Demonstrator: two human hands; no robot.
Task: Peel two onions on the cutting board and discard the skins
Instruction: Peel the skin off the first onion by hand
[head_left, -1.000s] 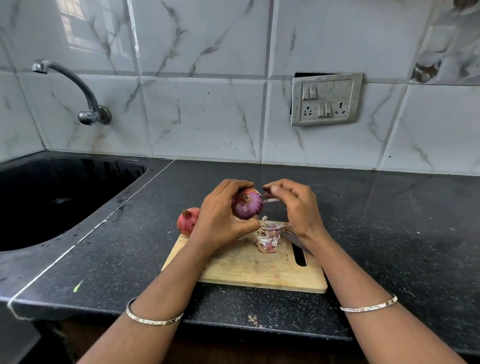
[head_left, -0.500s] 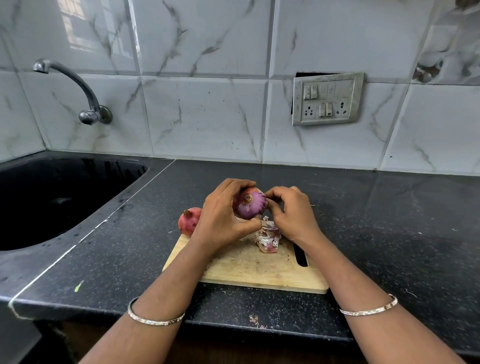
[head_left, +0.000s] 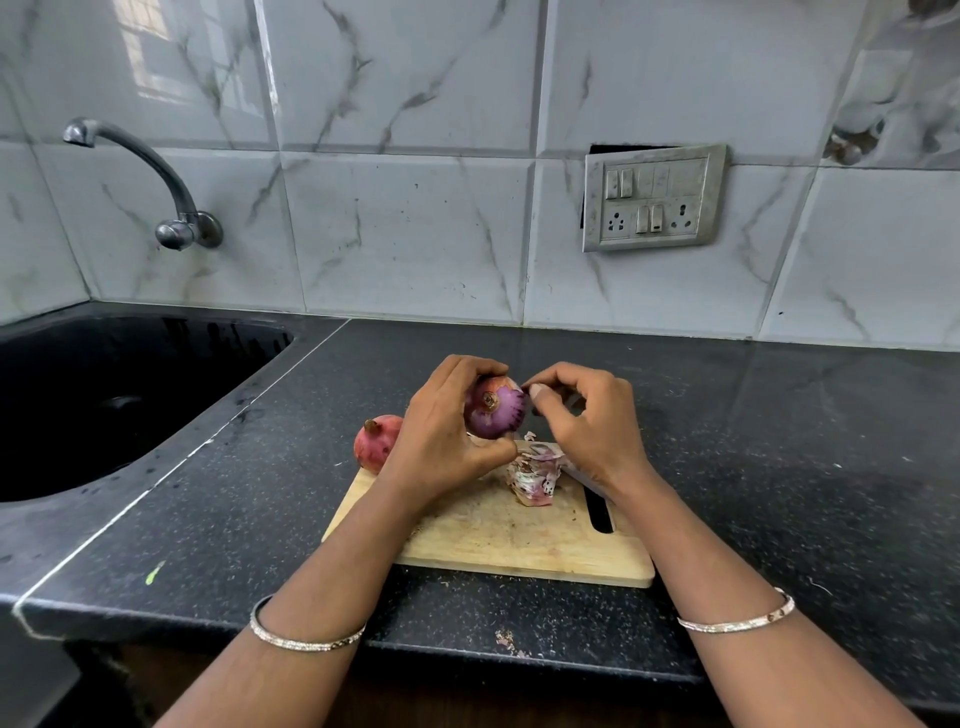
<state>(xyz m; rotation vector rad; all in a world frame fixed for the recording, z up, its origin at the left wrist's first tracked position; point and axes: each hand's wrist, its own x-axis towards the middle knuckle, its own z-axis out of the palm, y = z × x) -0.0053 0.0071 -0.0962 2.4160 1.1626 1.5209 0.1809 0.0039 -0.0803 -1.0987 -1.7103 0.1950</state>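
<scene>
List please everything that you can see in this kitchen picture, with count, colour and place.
held onion: one, purple, partly peeled, in the left hand above the board
second onion: one, reddish, unpeeled, at the board's far left corner
skins: one pile, pink-white, on the board
cutting board: one, light wood, on the counter
knife blade: one, grey, on the board, mostly under the right wrist
counter: one, black speckled
sink: one, black, left
tap: one, metal, on the wall above the sink
switch plate: one, grey, on the wall, right
wall tiles: several, white marble
bangles: two, silver, one on each wrist
left hand: grips the held onion
right hand: pinches skin at the held onion's side
</scene>
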